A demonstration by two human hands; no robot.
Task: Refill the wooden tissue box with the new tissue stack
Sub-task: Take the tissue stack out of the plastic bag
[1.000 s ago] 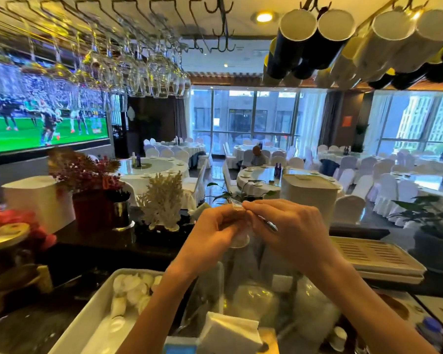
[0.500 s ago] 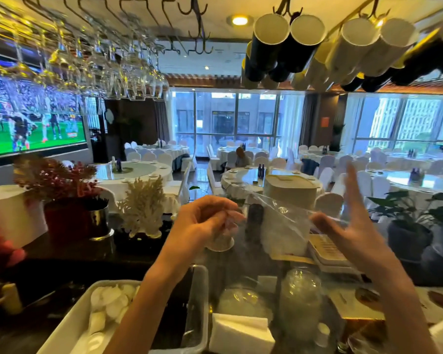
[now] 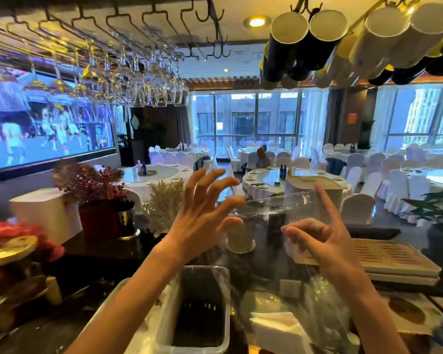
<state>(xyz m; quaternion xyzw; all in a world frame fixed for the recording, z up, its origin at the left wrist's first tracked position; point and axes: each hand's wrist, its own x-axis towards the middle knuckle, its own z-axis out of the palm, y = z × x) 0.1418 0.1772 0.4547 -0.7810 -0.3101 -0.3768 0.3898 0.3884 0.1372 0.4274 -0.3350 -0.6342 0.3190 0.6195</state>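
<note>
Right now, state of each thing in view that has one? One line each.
left hand: open, fingers spread, clear plastic wrap at the fingertips
right hand: index finger up, other fingers curled on the wrap
clear plastic wrap: stretched between both hands, off the stack
tissue stack: bare, lying below the hands
bin: open
wall screen: on
ceiling light: on

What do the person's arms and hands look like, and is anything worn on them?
Both forearms are bare as far as the view shows, with no sleeve. The left hand and the right hand wear no glove, and no ring, watch or bracelet shows.
</note>
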